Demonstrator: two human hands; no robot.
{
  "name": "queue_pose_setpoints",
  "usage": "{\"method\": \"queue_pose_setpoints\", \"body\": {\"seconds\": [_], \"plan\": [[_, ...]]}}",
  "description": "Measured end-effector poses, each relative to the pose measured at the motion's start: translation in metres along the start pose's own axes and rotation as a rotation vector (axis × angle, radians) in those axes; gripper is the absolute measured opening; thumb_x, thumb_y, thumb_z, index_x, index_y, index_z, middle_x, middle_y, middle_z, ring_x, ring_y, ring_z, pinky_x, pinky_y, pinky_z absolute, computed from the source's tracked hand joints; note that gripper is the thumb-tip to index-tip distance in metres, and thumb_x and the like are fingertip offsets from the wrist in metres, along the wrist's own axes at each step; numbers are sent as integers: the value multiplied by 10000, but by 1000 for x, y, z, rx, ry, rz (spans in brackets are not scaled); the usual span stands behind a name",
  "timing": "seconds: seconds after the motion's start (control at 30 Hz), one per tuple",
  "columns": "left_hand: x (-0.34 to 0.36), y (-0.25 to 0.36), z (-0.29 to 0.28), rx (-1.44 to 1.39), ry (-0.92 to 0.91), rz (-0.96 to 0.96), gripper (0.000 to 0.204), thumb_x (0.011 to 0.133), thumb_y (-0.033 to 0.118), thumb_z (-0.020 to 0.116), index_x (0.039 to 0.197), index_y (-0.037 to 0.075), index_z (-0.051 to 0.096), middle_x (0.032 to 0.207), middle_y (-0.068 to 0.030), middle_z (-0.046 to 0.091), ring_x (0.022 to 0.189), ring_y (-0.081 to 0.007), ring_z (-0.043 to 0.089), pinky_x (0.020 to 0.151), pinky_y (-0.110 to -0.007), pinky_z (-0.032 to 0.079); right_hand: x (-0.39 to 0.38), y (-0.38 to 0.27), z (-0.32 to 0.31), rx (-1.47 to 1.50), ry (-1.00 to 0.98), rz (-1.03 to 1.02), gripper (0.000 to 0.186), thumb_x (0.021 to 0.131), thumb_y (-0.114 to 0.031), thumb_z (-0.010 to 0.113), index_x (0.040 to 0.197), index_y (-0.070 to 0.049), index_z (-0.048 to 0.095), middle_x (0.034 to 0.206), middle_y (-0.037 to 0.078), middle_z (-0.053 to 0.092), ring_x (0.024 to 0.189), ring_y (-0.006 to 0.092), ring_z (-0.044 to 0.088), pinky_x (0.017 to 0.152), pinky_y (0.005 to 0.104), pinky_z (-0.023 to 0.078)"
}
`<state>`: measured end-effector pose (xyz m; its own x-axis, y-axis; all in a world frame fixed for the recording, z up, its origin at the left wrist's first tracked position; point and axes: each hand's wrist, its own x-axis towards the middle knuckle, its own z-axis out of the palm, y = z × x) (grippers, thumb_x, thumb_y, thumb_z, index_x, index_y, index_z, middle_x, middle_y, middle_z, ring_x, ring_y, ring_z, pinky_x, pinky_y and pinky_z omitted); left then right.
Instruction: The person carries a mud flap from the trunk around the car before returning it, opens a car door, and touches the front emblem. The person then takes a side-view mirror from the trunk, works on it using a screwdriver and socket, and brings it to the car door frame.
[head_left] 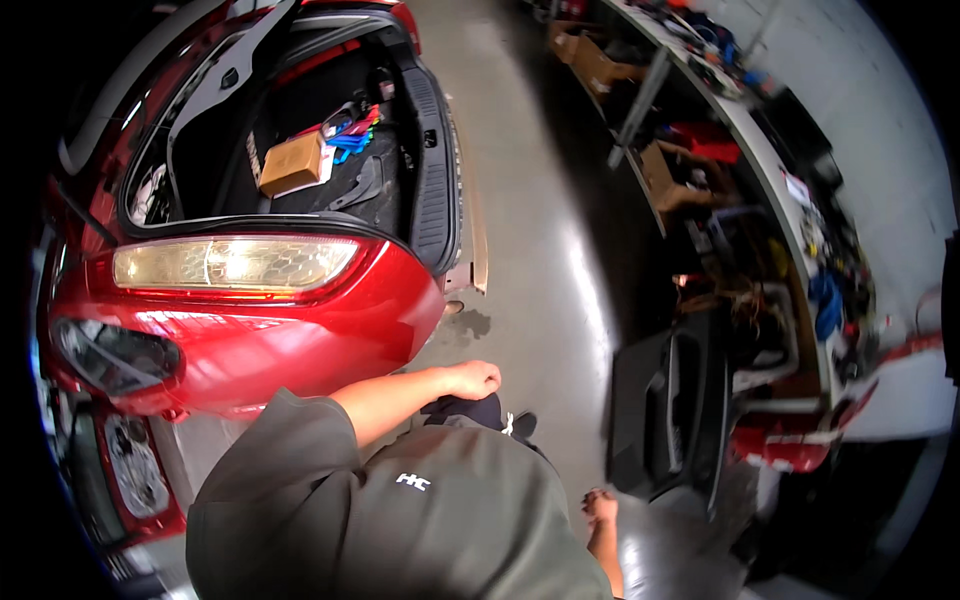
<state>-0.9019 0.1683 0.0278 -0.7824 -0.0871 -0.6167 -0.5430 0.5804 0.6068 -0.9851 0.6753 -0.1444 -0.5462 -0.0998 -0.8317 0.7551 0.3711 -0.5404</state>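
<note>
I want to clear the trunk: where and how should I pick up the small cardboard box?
Probably take the cardboard box by its two long sides, coming from above: its top looks uncovered and its sides straight, whereas blue items crowd its right end.

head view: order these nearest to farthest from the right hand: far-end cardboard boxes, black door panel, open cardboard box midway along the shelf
1. Black door panel: just ahead-right of the right hand.
2. Open cardboard box: farther ahead, right side.
3. Far-end cardboard boxes: farthest ahead.
</note>
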Motion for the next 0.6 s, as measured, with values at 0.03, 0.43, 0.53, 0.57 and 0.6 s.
{"method": "queue_pose_setpoints", "body": {"seconds": [0.03,0.43,0.53,0.57,0.6], "plan": [[21,12,-11,-92,114,13,282,911,232,547,1089,58,680,1069,-145,712,1042,-306,660,922,-404,508,28,-57,-12,-73,34,-83,62,940,-104,536,949,-103,597,678,25,567,555,183,571,444,311,439],[269,-1,-215,-342,340,-108,218,921,174,555,1038,45,686,994,-150,720,984,-274,682,862,-397,539,215,-466,59,0,-82,-257,89,951,-135,580,1016,-90,621,723,10,585,595,127,565,502,260,458],[282,9,-300,-381,531,-180,230,932,180,555,1063,40,681,1008,-133,720,958,-260,683,855,-379,532,208,-517,126,-299,-302,-173,87,950,-140,577,1024,-103,606,730,12,585,643,155,578,554,304,479],[290,14,-330,-354,588,-158,232,936,177,553,1073,39,679,1010,-130,720,958,-253,683,859,-370,530,269,-482,104,-427,-299,-239,71,957,-151,565,974,-106,618,728,13,587,660,159,583,562,310,483],[300,17,-360,-354,582,-156,232,936,177,553,1073,39,679,1010,-130,720,958,-253,683,859,-370,530,336,-442,80,-551,-285,-303,101,964,-163,553,924,-109,629,727,14,588,677,164,587,571,317,488]]}}
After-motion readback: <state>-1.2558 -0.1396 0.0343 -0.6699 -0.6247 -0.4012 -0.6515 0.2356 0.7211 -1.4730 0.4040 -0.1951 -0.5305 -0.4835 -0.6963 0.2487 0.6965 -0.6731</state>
